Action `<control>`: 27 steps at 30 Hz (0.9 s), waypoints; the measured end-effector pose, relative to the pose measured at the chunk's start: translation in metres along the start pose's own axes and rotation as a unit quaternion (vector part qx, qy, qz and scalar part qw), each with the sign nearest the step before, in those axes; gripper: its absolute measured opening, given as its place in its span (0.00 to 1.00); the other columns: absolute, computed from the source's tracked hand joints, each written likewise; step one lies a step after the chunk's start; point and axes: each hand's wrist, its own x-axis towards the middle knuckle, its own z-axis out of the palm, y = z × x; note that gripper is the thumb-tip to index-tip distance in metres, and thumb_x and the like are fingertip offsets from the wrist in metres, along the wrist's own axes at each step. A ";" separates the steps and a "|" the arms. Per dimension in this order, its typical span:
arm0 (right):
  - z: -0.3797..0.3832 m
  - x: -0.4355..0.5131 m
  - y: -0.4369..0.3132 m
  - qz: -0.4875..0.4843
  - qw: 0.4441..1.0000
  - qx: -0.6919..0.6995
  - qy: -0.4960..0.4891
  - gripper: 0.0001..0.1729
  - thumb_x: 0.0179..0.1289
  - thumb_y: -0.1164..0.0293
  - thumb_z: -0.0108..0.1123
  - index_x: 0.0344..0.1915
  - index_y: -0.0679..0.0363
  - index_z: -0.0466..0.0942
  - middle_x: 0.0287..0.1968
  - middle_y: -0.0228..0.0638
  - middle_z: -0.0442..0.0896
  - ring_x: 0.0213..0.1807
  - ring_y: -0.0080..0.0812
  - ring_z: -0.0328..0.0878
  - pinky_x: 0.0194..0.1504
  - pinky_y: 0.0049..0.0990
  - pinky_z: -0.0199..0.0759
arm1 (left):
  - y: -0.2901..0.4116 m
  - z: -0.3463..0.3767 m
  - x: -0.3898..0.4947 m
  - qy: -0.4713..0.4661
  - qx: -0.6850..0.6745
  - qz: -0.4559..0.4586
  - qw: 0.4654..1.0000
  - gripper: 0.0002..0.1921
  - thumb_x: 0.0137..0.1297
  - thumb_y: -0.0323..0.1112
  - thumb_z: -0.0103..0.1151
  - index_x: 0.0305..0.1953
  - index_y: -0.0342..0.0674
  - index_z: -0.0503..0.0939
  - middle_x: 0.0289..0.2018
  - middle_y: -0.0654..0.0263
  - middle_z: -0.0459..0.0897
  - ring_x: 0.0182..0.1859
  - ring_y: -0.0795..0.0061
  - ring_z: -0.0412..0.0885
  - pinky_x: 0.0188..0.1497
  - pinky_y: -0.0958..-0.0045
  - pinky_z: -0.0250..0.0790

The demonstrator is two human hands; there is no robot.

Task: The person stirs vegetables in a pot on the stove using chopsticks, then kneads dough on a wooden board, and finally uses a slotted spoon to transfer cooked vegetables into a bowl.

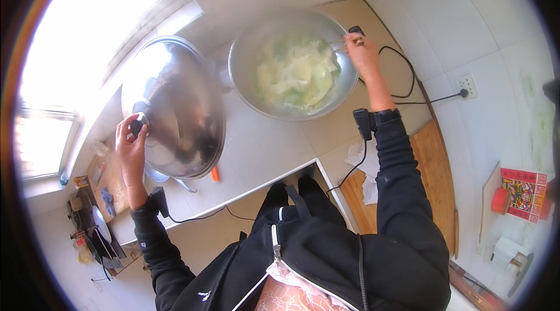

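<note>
My left hand (131, 141) grips the black knob of a large domed metal lid (188, 109), held tilted to the left of the wok. My right hand (361, 50) holds wooden chopsticks (339, 45) at the right rim of a wide metal wok (350, 88); their tips reach over its inside. In the wok lies steaming food (299, 75), pale flat pieces with green leaves in a cloudy liquid. Steam blurs the wok's far side. A dark handle (356, 30) sticks out just beyond my right hand.
A black cable runs right of the wok to a wall socket (467, 86). Something orange (215, 174) and a pale bowl (156, 174) lie partly under the lid. A wooden cutting board (107, 171) stands at the left. White paper (370, 188) rests near my right forearm, by a wooden surface (426, 179).
</note>
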 end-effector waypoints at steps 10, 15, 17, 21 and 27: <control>0.105 -0.066 -0.034 -0.180 0.957 0.130 -0.188 0.15 0.63 0.66 0.57 0.46 0.60 0.80 0.41 0.41 0.80 0.34 0.42 0.78 0.41 0.30 0.72 | 0.017 0.011 0.008 -0.019 0.039 0.040 0.998 0.14 0.61 0.26 0.62 0.48 0.41 0.79 0.46 0.63 0.77 0.46 0.72 0.81 0.45 0.75 0.77; 0.036 -0.094 -0.048 -0.188 0.924 0.181 -0.281 0.15 0.67 0.67 0.55 0.47 0.64 0.80 0.39 0.37 0.83 0.38 0.29 0.79 0.43 0.24 0.72 | 0.016 0.011 0.005 -0.033 0.039 0.049 0.997 0.14 0.60 0.25 0.62 0.47 0.41 0.79 0.45 0.65 0.77 0.45 0.73 0.81 0.45 0.75 0.77; 0.001 -0.100 -0.043 -0.097 0.925 0.201 -0.308 0.15 0.67 0.66 0.55 0.45 0.64 0.81 0.38 0.36 0.84 0.37 0.27 0.80 0.41 0.24 0.73 | 0.018 0.009 0.006 -0.043 0.030 0.051 0.997 0.14 0.60 0.25 0.62 0.48 0.41 0.79 0.45 0.65 0.77 0.44 0.75 0.80 0.45 0.76 0.77; -0.034 -0.093 -0.028 0.075 0.907 0.198 -0.364 0.15 0.67 0.64 0.54 0.42 0.62 0.82 0.35 0.35 0.85 0.33 0.23 0.80 0.35 0.24 0.76 | 0.031 0.012 0.017 -0.073 0.013 0.056 0.996 0.14 0.61 0.25 0.60 0.49 0.39 0.78 0.45 0.66 0.76 0.43 0.78 0.78 0.44 0.77 0.75; -0.048 -0.057 -0.003 0.094 0.965 0.168 -0.178 0.17 0.67 0.63 0.54 0.39 0.66 0.82 0.30 0.34 0.83 0.26 0.24 0.80 0.27 0.22 0.76 | 0.069 0.050 0.046 -0.113 -0.006 0.097 0.989 0.13 0.60 0.27 0.62 0.48 0.41 0.79 0.43 0.65 0.75 0.40 0.76 0.79 0.41 0.76 0.75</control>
